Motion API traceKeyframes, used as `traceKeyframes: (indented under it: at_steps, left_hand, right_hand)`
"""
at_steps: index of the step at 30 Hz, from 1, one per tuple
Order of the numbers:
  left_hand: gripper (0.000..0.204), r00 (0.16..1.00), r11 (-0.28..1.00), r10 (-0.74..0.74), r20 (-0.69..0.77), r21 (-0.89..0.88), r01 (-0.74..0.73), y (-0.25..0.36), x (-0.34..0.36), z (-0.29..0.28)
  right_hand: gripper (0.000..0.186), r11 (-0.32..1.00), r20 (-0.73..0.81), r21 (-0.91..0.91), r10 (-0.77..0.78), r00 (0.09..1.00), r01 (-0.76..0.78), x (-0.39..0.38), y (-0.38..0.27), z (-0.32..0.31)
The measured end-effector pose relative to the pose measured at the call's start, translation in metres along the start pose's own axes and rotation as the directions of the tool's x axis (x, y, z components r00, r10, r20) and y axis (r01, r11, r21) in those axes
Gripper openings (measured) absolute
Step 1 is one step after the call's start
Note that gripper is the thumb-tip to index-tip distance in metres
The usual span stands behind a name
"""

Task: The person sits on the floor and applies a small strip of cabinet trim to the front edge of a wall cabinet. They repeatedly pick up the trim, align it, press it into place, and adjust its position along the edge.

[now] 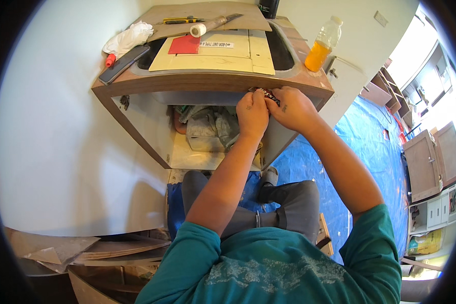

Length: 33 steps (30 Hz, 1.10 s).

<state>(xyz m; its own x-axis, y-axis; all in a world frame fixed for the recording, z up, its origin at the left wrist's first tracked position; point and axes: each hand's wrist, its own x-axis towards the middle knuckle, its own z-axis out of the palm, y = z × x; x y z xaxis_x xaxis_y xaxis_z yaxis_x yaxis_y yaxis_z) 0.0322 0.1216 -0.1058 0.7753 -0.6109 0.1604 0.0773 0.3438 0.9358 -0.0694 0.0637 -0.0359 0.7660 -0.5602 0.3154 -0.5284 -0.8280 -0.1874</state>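
My left hand [252, 114] and my right hand [294, 110] are close together under the front edge of a wooden cabinet [207, 82]. Between them shows a small dark thing with a light pattern [269, 95], pressed up near the edge; its kind is not clear. The right hand's closed fingers are wrapped round its right part. Fingers of the left hand are bent and closed at its left end. Below the hands, the cabinet's open front reveals a grey-white box [203, 141] and crumpled plastic [223, 124].
On the cabinet top lie cream boards [238, 58], a red sheet [184, 45], a wooden-handled tool [210, 25], a yellow cutter [180, 21], a phone [124, 65] and a white cloth [129, 39]. A bottle of orange liquid [319, 53] stands right. Blue sheeting [359, 152] covers the floor.
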Motion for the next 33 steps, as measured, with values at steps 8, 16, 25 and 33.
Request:
traceKeyframes:
  at_steps: [8, 16, 25, 33]
  left_hand:
    - [0.031, 0.988, 0.966, -0.073, 0.137, -0.236, 0.104, -0.006, 0.009, -0.009]
    - [0.034, 0.956, 0.974, -0.187, 0.227, -0.086, 0.211, -0.018, -0.010, -0.050]
    - [0.017, 0.931, 0.665, -0.110, 0.349, -0.670, 0.330, -0.031, 0.010, -0.021]
    - [0.013, 0.927, 0.566, -0.186, 0.326, -0.736, 0.372, -0.034, 0.016, -0.010]
  right_hand:
    - [0.050, 0.997, 0.011, 0.014, 0.071, 0.997, -0.071, 0.000, -0.010, 0.000]
    - [0.048, 0.972, 0.091, 0.227, 0.034, 0.995, -0.054, -0.039, 0.016, -0.033]
    - [0.041, 0.601, 0.316, 0.604, 0.422, 0.850, -0.523, -0.235, 0.096, 0.061]
    - [0.038, 0.223, 0.462, 0.708, 0.571, 0.678, -0.670, -0.311, 0.084, 0.137]
